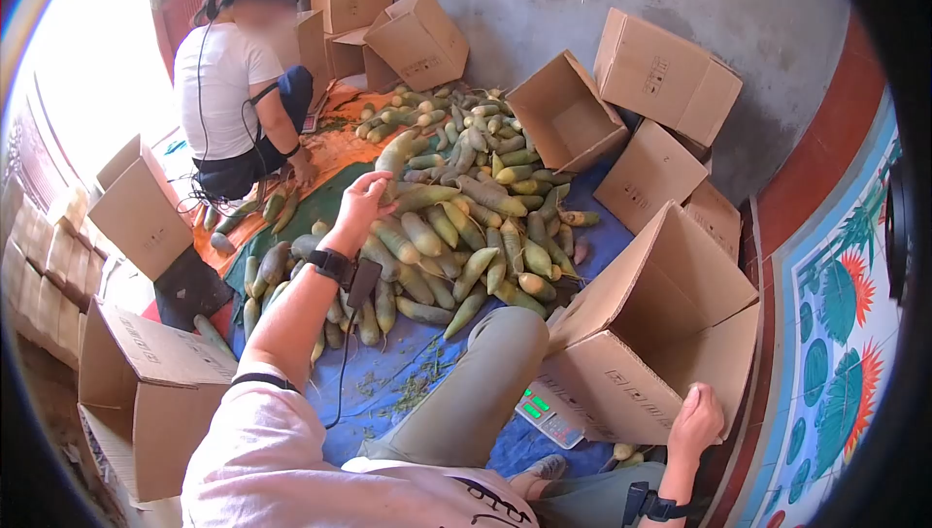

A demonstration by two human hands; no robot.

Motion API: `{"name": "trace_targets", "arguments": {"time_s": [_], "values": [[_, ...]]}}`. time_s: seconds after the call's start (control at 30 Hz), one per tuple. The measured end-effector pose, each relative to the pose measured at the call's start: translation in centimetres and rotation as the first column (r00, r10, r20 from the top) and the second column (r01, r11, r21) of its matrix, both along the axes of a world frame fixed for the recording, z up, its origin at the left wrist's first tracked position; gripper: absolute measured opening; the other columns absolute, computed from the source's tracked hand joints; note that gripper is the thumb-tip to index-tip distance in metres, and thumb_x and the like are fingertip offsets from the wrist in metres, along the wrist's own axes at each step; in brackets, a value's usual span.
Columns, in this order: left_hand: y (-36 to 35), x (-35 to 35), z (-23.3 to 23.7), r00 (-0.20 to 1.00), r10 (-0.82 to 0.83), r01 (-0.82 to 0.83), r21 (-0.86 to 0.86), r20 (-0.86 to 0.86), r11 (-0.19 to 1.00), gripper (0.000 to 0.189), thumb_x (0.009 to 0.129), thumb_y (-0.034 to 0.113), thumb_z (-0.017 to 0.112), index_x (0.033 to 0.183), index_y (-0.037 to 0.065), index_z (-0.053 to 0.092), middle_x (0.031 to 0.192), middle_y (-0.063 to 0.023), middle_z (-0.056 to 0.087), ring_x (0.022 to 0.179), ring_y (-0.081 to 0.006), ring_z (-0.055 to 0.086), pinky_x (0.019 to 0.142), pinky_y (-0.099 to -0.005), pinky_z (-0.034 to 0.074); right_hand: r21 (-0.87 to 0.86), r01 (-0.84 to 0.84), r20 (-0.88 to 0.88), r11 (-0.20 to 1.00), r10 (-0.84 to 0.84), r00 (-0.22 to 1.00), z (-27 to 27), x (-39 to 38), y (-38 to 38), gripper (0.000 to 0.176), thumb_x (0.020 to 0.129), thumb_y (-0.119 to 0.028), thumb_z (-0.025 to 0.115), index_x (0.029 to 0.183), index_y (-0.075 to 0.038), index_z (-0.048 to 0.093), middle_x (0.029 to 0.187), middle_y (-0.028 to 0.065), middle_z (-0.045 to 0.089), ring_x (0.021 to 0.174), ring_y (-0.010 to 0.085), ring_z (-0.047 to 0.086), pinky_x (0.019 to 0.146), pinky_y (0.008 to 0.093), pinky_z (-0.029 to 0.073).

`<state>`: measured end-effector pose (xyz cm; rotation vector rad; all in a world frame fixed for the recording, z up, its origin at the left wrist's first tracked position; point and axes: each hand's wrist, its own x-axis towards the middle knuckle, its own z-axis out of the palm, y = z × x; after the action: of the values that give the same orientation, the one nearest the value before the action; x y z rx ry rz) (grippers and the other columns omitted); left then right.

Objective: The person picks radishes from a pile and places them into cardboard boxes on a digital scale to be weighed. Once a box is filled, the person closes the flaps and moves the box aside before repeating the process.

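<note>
My left hand [363, 204] is closed around the lower end of a pale green radish [396, 153], held upright over the large pile of green radishes [456, 227]. At the lower right, my right hand [697, 419] grips the near edge of an open cardboard box [602, 373], fingers curled over its rim. The part of the box that shows inside has no radish in it. Beside the box's lower left side sits a digital scale [551, 419] with green lit digits.
Another person [228, 91] crouches at the upper left near a few radishes. More cardboard boxes stand along the grey wall [767, 4], and one open box [155, 392] is at my left. Blue sheeting [388, 382] covers the floor.
</note>
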<state>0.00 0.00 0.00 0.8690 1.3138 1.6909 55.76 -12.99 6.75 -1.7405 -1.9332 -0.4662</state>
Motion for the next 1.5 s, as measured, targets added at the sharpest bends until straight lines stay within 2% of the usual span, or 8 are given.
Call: {"name": "trace_targets", "arguments": {"time_s": [0.1,0.43,0.7,0.77,0.97,1.13,1.3,1.5], "values": [[-2.8,-0.6,-0.3,0.996,-0.021,0.02,-0.012,-0.083,1.0,0.021,0.095,0.015,0.045,0.111,0.008,0.055,0.106,-0.0034,0.05,0.087,-0.0138,0.055,0.077,-0.0313,0.053,-0.001,-0.014,-0.02,1.0,0.014,1.0,-0.8,-0.6,-1.1,0.024,0.092,-0.02,0.041,0.081,-0.002,0.053,0.075,0.0163,0.054,0.071,0.0362,0.053,0.061,0.0443,0.04],[-10.1,7.3,2.2,0.918,-0.315,0.31,0.06,0.242,0.949,0.021,0.094,0.017,0.048,0.108,0.004,0.057,0.111,-0.0037,0.051,0.093,-0.0153,0.056,0.085,-0.0372,0.051,-0.004,0.008,0.019,1.0,-0.008,1.0,0.0,0.5,0.7,0.02,0.09,-0.017,0.043,0.085,-0.001,0.054,0.078,0.0158,0.055,0.074,0.0354,0.053,0.064,0.0437,0.041],[-11.7,11.8,5.4,0.637,-0.77,0.735,0.279,0.031,0.618,0.022,0.093,0.02,0.051,0.108,0.005,0.058,0.103,-0.0039,0.059,0.091,-0.0155,0.061,0.081,-0.0285,0.049,0.174,-0.055,-0.138,0.983,0.08,0.987,3.1,-3.3,-0.4,0.024,0.085,-0.016,0.052,0.103,0.001,0.054,0.093,0.0168,0.057,0.086,0.0334,0.054,0.075,0.0419,0.042],[-12.0,13.1,6.3,0.546,-0.838,0.801,0.282,0.017,0.528,0.021,0.093,0.017,0.05,0.108,0.005,0.058,0.104,-0.004,0.059,0.091,-0.0142,0.06,0.081,-0.0287,0.049,0.139,-0.192,0.01,0.971,0.193,0.981,4.8,-4.1,-1.6,0.048,0.083,-0.022,0.057,0.125,-0.003,0.041,0.126,0.0183,0.045,0.113,0.0345,0.044,0.095,0.0454,0.034],[-12.5,16.7,6.1,0.224,-0.975,0.959,0.178,0.012,0.222,0.017,0.093,0.012,0.049,0.103,0.002,0.059,0.101,-0.0054,0.056,0.099,-0.0156,0.049,0.088,-0.0293,0.038,0.031,-0.452,0.195,0.892,0.438,0.878,6.1,-7.0,-3.2,0.071,0.073,-0.038,0.068,0.128,-0.006,0.037,0.136,0.0192,0.035,0.122,0.0395,0.035,0.099,0.0519,0.029],[-12.3,18.9,5.5,0.083,-0.985,0.986,0.153,-0.153,0.059,0.025,0.094,0.017,0.049,0.114,0.004,0.057,0.114,-0.0064,0.053,0.112,-0.0164,0.044,0.097,-0.0315,0.034,-0.065,-0.362,0.074,0.93,0.366,0.928,5.0,-7.2,-3.7,0.069,0.048,-0.011,0.075,0.112,-0.004,0.05,0.101,0.0148,0.052,0.094,0.0355,0.049,0.081,0.0468,0.038],[-11.0,20.5,5.2,0.267,-0.964,0.944,0.209,-0.024,0.256,0.051,0.094,0.02,0.047,0.14,0.01,0.028,0.131,-0.0066,0.044,0.12,-0.0173,0.041,0.102,-0.0332,0.032,-0.017,-0.151,0.025,0.988,0.152,0.988,5.5,-4.7,-4.3,0.064,0.051,-0.004,0.074,0.111,-0.003,0.05,0.101,0.016,0.051,0.094,0.0356,0.05,0.08,0.0439,0.039],[-8.9,21.3,3.6,0.49,-0.702,0.862,0.166,-0.516,0.48,0.059,0.089,0.032,0.054,0.139,0.014,0.03,0.134,-0.015,0.037,0.124,-0.0281,0.037,0.101,-0.0383,0.033,-0.007,0.185,-0.113,0.983,-0.185,0.976,6.4,1.0,-2.9,0.055,0.061,0.002,0.07,0.112,-0.002,0.05,0.102,0.018,0.052,0.096,0.0364,0.05,0.084,0.0414,0.04]]}}
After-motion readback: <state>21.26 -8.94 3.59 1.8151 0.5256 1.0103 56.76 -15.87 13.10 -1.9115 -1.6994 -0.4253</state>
